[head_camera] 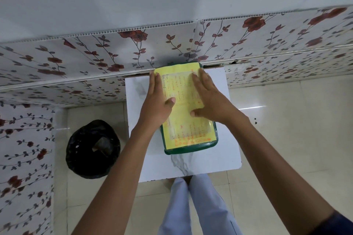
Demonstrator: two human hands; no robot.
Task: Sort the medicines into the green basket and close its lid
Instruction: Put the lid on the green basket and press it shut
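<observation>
The green basket [191, 151] stands on a small white marble-patterned table [200, 162], pushed back against the wall. Its lid [186, 120] lies flat on top, covered by a yellow sheet with orange writing under clear plastic. My left hand [155, 101] rests palm down on the lid's left edge, fingers stretched toward the wall. Lying flat on the lid's right half, my right hand [209, 97] has its fingers spread and its thumb pointing left. Neither hand grips anything. No medicines are visible; the basket's inside is hidden under the lid.
A black-lined waste bin [93, 149] stands on the tiled floor left of the table. Floral wall panels [95, 59] run behind and to the left. My legs in light trousers [193, 206] are below the table's front edge.
</observation>
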